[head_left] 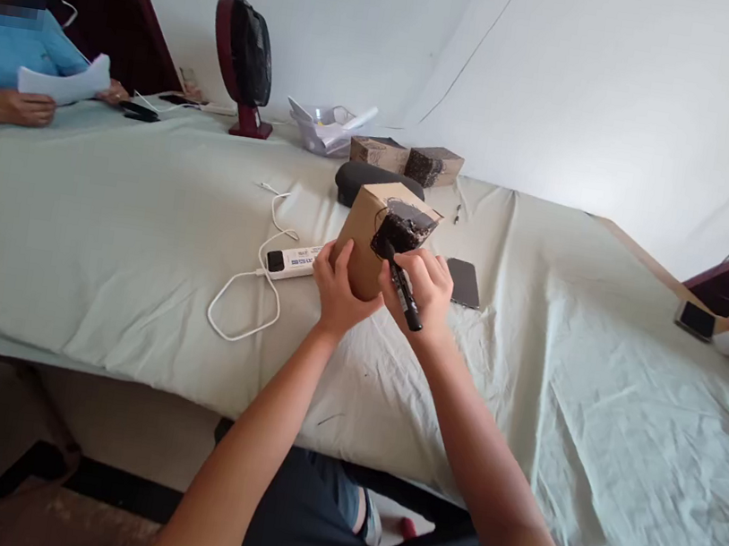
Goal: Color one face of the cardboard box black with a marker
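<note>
Pinching marker [407, 301], right hand [428, 287], left hand [338, 295] gripping box [364, 228], wide cloth [599, 342] rightward, edge [119, 375] nearby

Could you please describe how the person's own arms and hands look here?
The left hand and right hand are bare, with no gloves or visible rings. The forearms are bare too: no sleeve, watch or bracelet shows. Dark trousers appear below.
</note>
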Motion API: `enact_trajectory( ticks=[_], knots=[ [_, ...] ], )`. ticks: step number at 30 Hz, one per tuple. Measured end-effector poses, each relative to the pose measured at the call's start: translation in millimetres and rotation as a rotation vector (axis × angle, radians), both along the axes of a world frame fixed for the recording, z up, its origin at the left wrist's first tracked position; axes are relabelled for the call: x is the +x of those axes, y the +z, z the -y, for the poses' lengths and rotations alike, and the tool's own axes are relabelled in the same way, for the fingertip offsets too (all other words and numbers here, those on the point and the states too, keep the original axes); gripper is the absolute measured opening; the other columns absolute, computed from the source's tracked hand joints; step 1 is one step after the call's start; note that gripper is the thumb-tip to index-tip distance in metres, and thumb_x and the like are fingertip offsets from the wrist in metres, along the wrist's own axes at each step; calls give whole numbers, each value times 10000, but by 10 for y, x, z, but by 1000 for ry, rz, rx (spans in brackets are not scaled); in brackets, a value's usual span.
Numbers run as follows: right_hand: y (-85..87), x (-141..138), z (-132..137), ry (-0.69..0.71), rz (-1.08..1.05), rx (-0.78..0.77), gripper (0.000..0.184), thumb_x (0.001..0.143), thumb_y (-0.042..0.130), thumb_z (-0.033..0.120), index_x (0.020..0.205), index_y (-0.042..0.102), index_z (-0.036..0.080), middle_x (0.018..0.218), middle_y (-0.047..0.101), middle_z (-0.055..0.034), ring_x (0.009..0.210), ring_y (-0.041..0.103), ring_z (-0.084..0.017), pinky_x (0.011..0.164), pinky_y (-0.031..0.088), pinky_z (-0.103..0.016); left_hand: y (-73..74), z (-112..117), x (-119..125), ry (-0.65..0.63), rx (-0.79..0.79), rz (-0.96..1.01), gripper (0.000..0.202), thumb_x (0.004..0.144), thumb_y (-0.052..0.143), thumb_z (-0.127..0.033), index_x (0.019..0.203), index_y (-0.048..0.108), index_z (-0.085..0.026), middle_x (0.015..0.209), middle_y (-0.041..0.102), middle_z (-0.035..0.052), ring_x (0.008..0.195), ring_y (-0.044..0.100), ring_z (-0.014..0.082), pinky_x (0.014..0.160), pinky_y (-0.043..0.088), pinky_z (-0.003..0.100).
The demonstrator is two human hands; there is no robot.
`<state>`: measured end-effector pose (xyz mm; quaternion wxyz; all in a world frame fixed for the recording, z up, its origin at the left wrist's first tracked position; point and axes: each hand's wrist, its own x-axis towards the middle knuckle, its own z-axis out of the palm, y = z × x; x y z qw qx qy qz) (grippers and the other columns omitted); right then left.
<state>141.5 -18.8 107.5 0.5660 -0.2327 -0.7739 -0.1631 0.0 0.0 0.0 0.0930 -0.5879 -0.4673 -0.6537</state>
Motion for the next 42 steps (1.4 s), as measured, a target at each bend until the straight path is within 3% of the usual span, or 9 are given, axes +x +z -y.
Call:
enact_trajectory(
  ticks=[4, 10, 18, 26, 30, 36, 42],
  knots=[
    [-51, 4, -85, -25, -8, -49, 136, 987, 603, 181, 915, 511, 252, 768, 593, 6, 658, 505, -171, 662, 328, -349, -3, -28, -11, 24, -8, 25, 1075, 674, 916, -349, 1616, 406, -254, 1525, 386, 202, 1437, 428, 477, 1237, 323, 667],
    [-70, 18, -165, 113, -147, -64, 216, 931, 616, 134, 855, 454, 255, 750, 469, 28, 619, 422, -145, 600, 338, -305, -5, -59, -34, 84, -46, 52, 1104, 651, 912, -376, 1620, 393, -278, 1496, 402, 180, 1444, 432, 440, 1243, 346, 638],
    [-40, 38, -214, 251, -225, -82, 199, 897, 647, 134, 889, 494, 262, 746, 521, 46, 601, 499, -121, 572, 408, -271, -61, -97, -116, -27, -48, 127, 1134, 662, 907, -564, 1622, 367, -299, 1503, 377, 155, 1447, 421, 417, 1257, 345, 598],
    [-68, 139, -314, 231, -308, -177, 168, 972, 633, 257, 885, 490, 263, 745, 550, 35, 637, 541, -134, 598, 450, -284, -92, -128, -159, -227, -34, 175, 1105, 706, 838, -717, 1624, 380, -305, 1482, 417, 135, 1462, 433, 406, 1276, 354, 575],
    [-35, 244, -395, 190, -397, -234, 217, 1009, 642, 381, 895, 495, 269, 758, 547, 25, 627, 524, -139, 575, 449, -288, -114, -140, -171, -242, -65, 161, 1151, 676, 826, -777, 1618, 375, -293, 1477, 430, 138, 1467, 436, 414, 1278, 354, 582],
    [165, 412, -392, 218, -467, -337, 270, 1020, 674, 420, 884, 508, 256, 743, 535, 39, 615, 527, -123, 567, 450, -273, -64, -97, -195, -189, 0, 56, 1132, 683, 832, -739, 1621, 377, -298, 1503, 395, 138, 1480, 412, 416, 1283, 339, 602],
    [542, 588, -56, 359, -164, -480, 278, 959, 706, 349, 832, 480, 249, 706, 502, 45, 600, 466, -122, 547, 420, -267, -46, -39, -157, -112, -20, -56, 1215, 573, 947, -579, 1599, 370, -277, 1560, 341, 176, 1512, 364, 454, 1289, 321, 634]
  ],
)
